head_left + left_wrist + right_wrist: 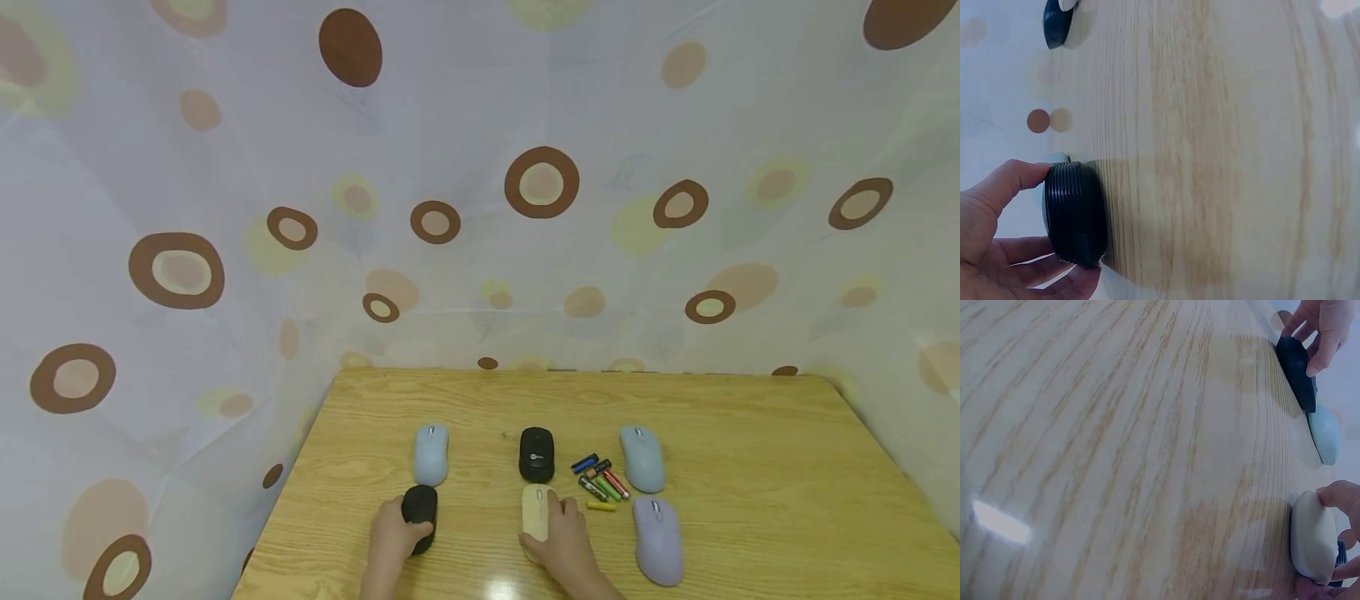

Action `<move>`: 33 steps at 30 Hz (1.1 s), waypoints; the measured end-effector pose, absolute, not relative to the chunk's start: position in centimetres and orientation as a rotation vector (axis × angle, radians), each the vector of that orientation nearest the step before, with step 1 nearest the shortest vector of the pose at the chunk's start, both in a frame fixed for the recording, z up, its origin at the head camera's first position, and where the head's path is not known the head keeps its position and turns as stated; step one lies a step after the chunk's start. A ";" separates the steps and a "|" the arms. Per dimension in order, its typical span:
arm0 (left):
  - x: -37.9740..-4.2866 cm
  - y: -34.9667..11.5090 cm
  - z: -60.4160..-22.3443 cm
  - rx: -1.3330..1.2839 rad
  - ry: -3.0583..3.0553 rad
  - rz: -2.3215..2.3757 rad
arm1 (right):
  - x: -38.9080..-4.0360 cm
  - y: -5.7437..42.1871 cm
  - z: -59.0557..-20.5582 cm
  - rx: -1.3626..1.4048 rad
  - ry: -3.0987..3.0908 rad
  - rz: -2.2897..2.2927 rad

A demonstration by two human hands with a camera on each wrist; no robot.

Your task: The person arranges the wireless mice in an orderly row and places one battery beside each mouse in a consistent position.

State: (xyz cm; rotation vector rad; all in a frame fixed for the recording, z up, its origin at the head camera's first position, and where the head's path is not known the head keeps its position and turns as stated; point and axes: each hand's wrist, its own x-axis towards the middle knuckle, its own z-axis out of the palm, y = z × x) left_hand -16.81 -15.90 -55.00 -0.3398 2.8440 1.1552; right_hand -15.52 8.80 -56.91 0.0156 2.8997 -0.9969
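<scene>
In the head view my left hand (391, 533) grips a black computer mouse (420, 507) by its sides, thumb on one flank and fingers on the other. The left wrist view shows that mouse's ribbed side (1075, 212) close over the wood. My right hand (564, 542) holds a cream-yellow mouse (536, 510) between thumb and fingers. A light blue mouse (431, 455) lies just beyond the black one on the left. Directly behind the cream mouse sits a second black mouse (537, 454) with a small white logo.
Several loose batteries (600, 479) lie in a small cluster right of the middle, a yellow one (602, 506) nearest me. Beside them are a pale blue mouse (642, 460) and a lilac mouse (658, 542). A spotted cloth (465, 275) hangs behind the wooden table (765, 467).
</scene>
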 end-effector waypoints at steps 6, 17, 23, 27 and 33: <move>-16.7 -15.8 -55.0 -0.348 2.852 1.158 | -15.6 8.9 -56.8 0.004 2.934 -0.980; -16.6 -15.7 -54.8 -0.367 2.839 1.163 | -15.4 9.0 -56.9 0.002 2.926 -0.980; -16.5 -15.8 -54.7 -0.362 2.838 1.141 | -15.4 9.2 -56.7 -0.056 3.001 -0.972; -16.6 -15.8 -54.6 -0.367 2.832 1.142 | -16.1 10.3 -56.3 -0.241 3.165 -1.008; -16.6 -15.9 -54.5 -0.350 2.831 1.138 | -17.2 13.5 -55.8 -0.537 3.318 -0.864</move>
